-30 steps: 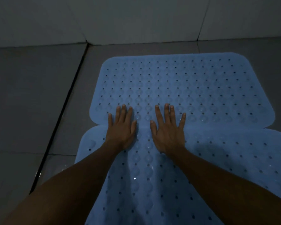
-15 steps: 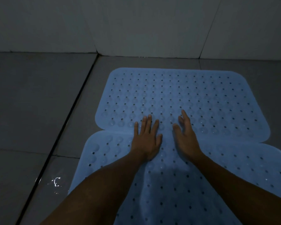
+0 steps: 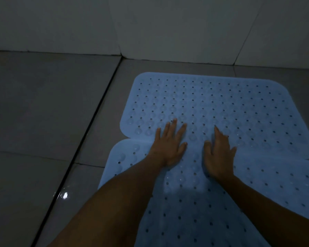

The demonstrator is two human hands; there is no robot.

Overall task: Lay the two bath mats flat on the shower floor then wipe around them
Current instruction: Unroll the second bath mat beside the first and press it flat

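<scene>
Two light-blue perforated bath mats lie on the grey tiled shower floor. The far mat lies flat near the wall. The near mat runs toward me, and its far edge meets the far mat's near edge. My left hand presses flat with spread fingers across that seam. My right hand rests beside it on the seam, tilted onto its outer edge with fingers straight. Both forearms cover part of the near mat.
Grey floor tiles spread out to the left, crossed by a dark grout line. A wet glint shows by that line. The white tiled wall rises just behind the far mat.
My view has swung left, so the mats sit further right in frame. My hands have stayed on the seam and moved slightly apart; the right hand has tilted up off its palm.
</scene>
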